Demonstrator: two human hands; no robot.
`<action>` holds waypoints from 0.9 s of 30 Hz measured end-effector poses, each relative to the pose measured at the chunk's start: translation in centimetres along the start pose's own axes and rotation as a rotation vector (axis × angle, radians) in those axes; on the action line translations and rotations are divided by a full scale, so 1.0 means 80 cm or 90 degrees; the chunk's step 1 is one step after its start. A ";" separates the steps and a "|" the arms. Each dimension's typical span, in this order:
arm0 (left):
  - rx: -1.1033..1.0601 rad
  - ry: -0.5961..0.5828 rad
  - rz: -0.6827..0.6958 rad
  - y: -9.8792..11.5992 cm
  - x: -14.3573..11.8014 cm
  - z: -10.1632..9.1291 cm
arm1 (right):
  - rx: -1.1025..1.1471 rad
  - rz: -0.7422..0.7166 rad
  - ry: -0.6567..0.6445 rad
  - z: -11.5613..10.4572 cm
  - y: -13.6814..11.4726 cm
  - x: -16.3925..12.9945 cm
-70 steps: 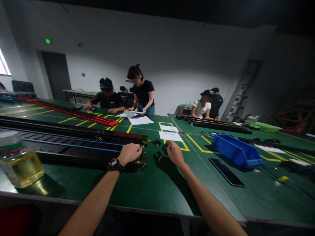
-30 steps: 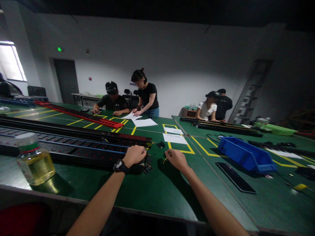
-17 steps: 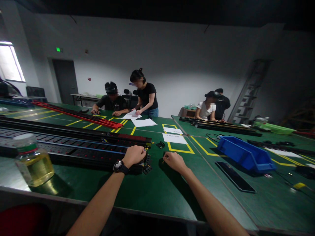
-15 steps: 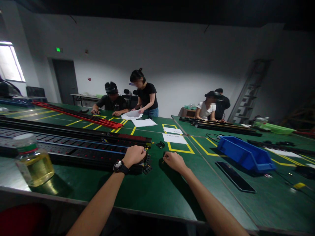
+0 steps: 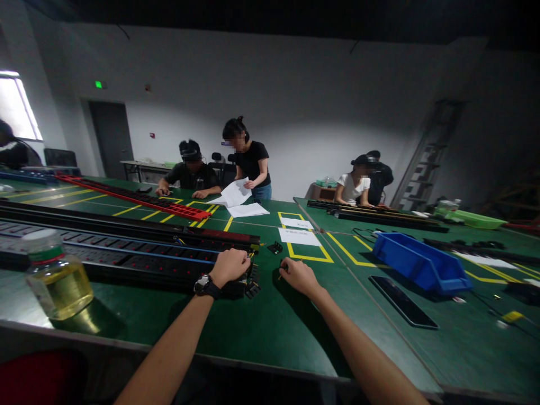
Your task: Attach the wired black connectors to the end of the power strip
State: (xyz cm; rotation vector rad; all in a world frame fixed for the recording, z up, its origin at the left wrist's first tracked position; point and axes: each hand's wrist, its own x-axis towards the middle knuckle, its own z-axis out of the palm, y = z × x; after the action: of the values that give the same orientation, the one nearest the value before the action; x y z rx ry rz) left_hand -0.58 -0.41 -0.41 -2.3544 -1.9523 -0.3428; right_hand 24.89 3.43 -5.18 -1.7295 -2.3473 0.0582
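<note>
My left hand (image 5: 229, 269), with a black watch on the wrist, is closed at the right end of a long black slotted rail assembly (image 5: 139, 260). What its fingers grip there is hidden. Small black clip-like pieces (image 5: 253, 288) and thin yellow wires show beside those fingers. My right hand (image 5: 298, 277) rests just above the green table, its fingers pinched together. A tiny brassy bit peeks out at the fingertips, too small to name. Another small black bracket (image 5: 275, 248) lies on the table a little beyond both hands.
A bottle of yellow liquid (image 5: 59, 281) stands at the left front. On the right are a blue bin (image 5: 422, 264) and a dark phone-like slab (image 5: 403, 302). White sheets (image 5: 300, 237) lie ahead; a red rail (image 5: 139, 197) is further back. Several people work across the table.
Both my hands stay almost in place. Across the table, a standing person has lifted and turned a paper sheet. At the far left, another person has come into view.
</note>
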 end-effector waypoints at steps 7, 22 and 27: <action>0.003 -0.003 -0.006 -0.001 0.002 0.004 | 0.001 0.003 -0.009 -0.001 -0.001 0.000; 0.002 0.000 0.001 -0.003 0.003 0.006 | -0.008 0.001 -0.008 -0.003 -0.004 -0.002; 0.000 0.000 -0.001 -0.002 0.003 0.005 | -0.006 -0.001 -0.009 -0.004 -0.005 -0.003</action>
State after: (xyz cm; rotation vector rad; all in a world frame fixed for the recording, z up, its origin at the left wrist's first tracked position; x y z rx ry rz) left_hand -0.66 -0.07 -0.79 -2.3521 -1.9543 -0.3428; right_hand 24.66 3.07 -4.82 -1.7361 -2.3631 0.0596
